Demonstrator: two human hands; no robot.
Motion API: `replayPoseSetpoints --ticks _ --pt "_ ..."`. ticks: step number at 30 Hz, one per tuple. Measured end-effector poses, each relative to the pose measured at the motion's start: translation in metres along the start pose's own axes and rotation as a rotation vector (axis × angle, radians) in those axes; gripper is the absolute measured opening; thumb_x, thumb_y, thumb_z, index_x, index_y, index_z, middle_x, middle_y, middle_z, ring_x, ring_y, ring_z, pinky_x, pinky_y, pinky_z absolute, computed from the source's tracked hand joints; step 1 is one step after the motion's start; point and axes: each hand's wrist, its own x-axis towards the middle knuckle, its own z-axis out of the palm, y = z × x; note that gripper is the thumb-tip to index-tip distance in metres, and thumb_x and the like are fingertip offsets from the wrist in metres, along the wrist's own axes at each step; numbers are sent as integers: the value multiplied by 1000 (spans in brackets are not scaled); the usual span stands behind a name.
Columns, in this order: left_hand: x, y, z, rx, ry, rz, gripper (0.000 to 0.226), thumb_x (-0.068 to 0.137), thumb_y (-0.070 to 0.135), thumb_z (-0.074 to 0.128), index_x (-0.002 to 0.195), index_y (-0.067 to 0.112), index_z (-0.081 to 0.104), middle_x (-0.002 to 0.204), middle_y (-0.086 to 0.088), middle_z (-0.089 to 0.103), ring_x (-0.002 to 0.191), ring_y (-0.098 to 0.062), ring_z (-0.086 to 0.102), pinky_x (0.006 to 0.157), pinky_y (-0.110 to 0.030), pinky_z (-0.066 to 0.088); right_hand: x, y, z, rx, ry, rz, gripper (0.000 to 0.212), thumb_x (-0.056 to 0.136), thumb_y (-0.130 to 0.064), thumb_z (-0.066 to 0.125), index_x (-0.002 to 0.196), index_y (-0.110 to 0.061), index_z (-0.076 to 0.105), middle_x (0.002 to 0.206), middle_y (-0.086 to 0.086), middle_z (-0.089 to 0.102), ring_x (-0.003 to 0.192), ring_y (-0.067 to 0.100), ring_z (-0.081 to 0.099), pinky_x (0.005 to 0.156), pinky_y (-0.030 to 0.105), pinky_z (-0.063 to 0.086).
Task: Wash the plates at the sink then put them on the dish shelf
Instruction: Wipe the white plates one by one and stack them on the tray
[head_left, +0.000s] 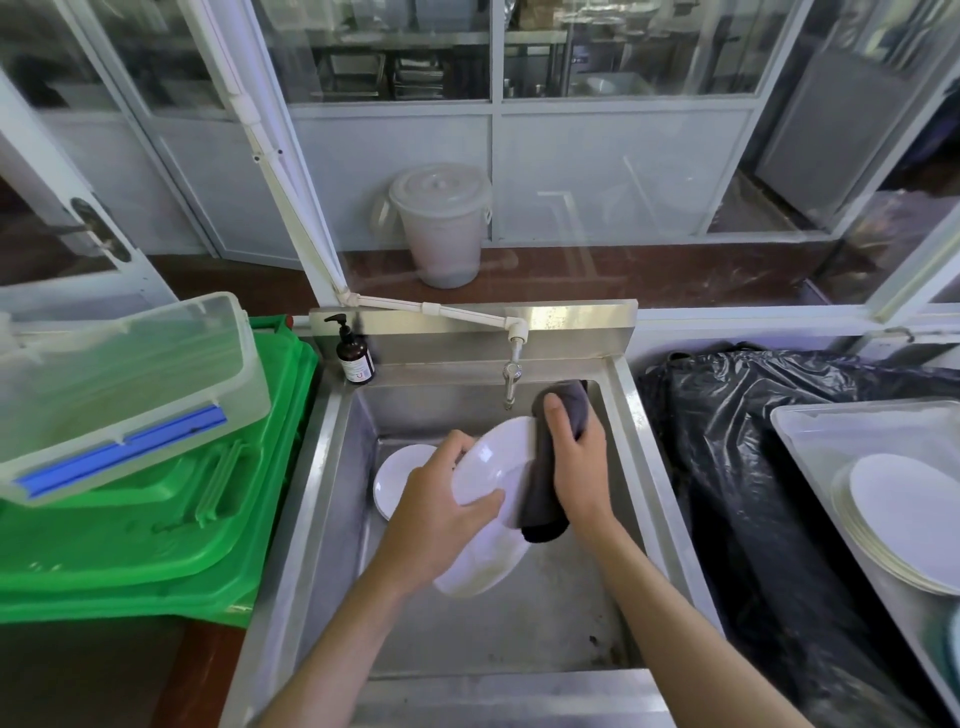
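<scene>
Over the steel sink (332, 467) my left hand (441, 499) grips the left rim of a white oval plate (493, 462), tilted up on edge. My right hand (576, 457) holds a dark grey cloth (545, 493) against the plate's right side. A second white plate (488, 561) shows just below and behind the held one. A third white plate (395, 478) lies on the sink floor at the left. The tap (511, 384) hangs above the plates; I see no water running.
A brown soap pump bottle (356, 358) stands at the sink's back left corner. Green bin lids (156, 519) with a clear plastic box (119, 384) lie left. Right are a black bin bag (753, 467) and a tray (810, 415) holding stacked white plates (904, 519).
</scene>
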Motion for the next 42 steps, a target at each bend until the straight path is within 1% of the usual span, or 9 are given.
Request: replayPoseSetpoints --ticks 3,8,13,17,20,26,32,38,42 --pt "3 -1 0 43 -54 -27 33 84 22 80 93 23 48 80 4 59 71 -16 51 61 -25 37 2 4 -4 -116 -64 -66 25 100 -37 61 95 -13 65 87 8 68 85 27 65 78 37 50" --pt "1 0 5 97 -163 -4 28 87 28 74 101 25 51 85 7 67 72 -14 59 69 -37 49 -15 -7 -4 -137 -265 -392 19 96 -29 65 95 -10 63 83 -3 65 78 20 64 71 34 52" --pt "-1 4 2 35 -29 66 36 86 16 80 88 23 45 81 8 56 70 -7 48 62 -19 38 -4 -2 -10 -21 -8 -6 9 105 -29 59 101 -31 67 93 -17 73 91 2 68 84 22 48" --pt "4 0 5 131 -153 27 35 87 28 78 97 29 44 81 6 59 76 -16 54 65 -27 43 -7 -3 -13 -122 -81 -208 12 101 -28 63 98 -18 67 84 3 69 81 20 67 75 33 54" --pt "3 -4 9 170 -190 19 31 88 28 76 103 28 49 84 2 64 75 -17 58 67 -33 47 -14 -6 -15 -161 -251 -409 19 97 -30 64 97 -11 64 83 -1 66 77 21 65 71 34 53" --pt "-6 -4 5 10 -53 45 32 85 17 81 91 19 50 83 6 58 72 -14 51 62 -18 38 -7 6 -21 -76 -19 -47 11 104 -30 60 100 -24 68 92 -10 71 88 4 66 83 24 48" --pt "-1 -5 12 88 -205 12 35 86 31 75 112 37 53 93 5 72 82 -18 67 77 -44 54 -16 -6 -16 -284 -320 -446 26 96 -34 68 89 -12 54 74 -3 60 67 23 58 63 41 49" --pt "-3 -1 0 34 -34 91 32 86 17 80 90 18 49 81 0 55 66 -13 45 59 -23 35 -10 3 -13 0 41 -31 8 102 -35 60 100 -31 67 95 -10 73 94 10 69 90 34 54" --pt "3 2 -3 29 -138 59 30 86 31 80 104 27 56 89 5 66 82 -17 61 75 -33 49 -12 -6 -13 -76 -64 -202 18 98 -33 63 99 -15 67 88 1 71 87 21 68 80 30 54"
